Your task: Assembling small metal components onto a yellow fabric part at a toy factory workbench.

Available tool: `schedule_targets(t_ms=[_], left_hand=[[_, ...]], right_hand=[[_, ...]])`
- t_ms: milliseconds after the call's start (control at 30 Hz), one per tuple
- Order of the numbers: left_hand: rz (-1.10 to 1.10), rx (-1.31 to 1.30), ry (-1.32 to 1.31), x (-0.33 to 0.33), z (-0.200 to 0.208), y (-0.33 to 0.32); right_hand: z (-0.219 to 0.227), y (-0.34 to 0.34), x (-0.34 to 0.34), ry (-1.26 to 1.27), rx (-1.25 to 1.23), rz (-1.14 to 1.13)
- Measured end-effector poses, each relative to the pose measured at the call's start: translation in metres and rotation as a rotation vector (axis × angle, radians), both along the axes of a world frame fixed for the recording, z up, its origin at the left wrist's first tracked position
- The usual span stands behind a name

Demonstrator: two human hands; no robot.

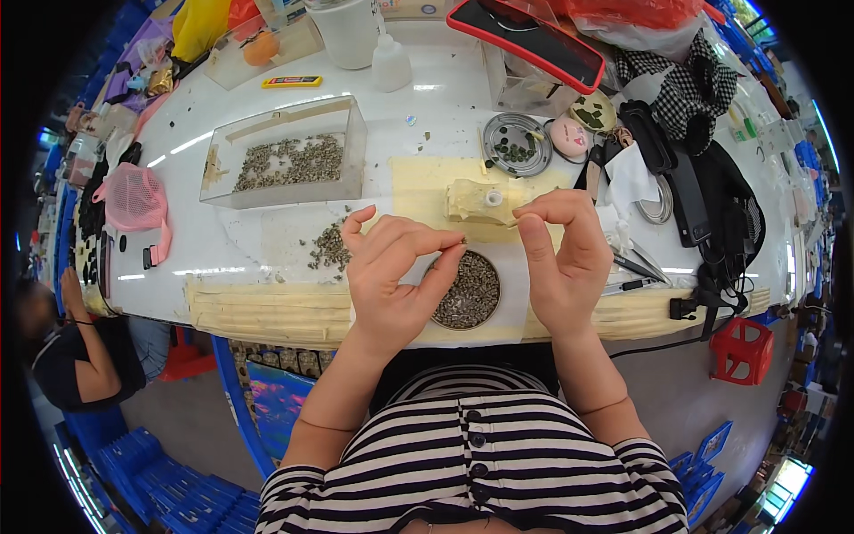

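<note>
My left hand [391, 278] pinches a tiny grey-brown piece [463, 240] between thumb and forefinger, its other fingers raised. Just below the pinch is a round dish [466, 289] full of small greyish pieces. My right hand [567, 262] has thumb and forefinger pressed together beside a block wrapped in yellowish tape [476, 201]. What sits in this pinch is too small to make out. The block has a small white ring-like part on it. A loose heap of the same greyish pieces [329, 249] lies left of my left hand.
A clear tray [356, 169] of small pieces stands at the left. Beyond the block is a round metal tin [516, 147] with dark bits. A red-framed phone [534, 43], white bottle [390, 64], yellow cutter [292, 82] and tweezers [649, 261] surround the work. A person's arm [93, 356] shows far left.
</note>
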State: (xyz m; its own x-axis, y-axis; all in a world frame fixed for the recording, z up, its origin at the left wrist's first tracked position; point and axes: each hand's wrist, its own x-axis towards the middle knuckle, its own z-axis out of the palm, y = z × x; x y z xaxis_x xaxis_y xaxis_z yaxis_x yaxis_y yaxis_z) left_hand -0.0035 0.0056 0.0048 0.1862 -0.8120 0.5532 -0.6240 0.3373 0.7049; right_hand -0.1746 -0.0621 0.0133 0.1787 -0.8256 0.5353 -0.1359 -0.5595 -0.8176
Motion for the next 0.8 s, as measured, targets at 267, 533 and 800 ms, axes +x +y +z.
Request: schedule_targets(t_ms=[267,533,800], left_hand=[[0.002,-0.011,-0.006,-0.0003,-0.0001,-0.0001],[0.005,-0.014,-0.006,-0.0004,0.0007,0.0000],[0.001,-0.013,-0.011,-0.0004,-0.0004,-0.0004]], right_hand=[[-0.0017,-0.0002,0.0017,0.021,-0.026,-0.001],[-0.0029,-0.0006,0.0006,0.034,-0.055,-0.033],[-0.0046,-0.0028,-0.0035,-0.111,0.096,-0.025]])
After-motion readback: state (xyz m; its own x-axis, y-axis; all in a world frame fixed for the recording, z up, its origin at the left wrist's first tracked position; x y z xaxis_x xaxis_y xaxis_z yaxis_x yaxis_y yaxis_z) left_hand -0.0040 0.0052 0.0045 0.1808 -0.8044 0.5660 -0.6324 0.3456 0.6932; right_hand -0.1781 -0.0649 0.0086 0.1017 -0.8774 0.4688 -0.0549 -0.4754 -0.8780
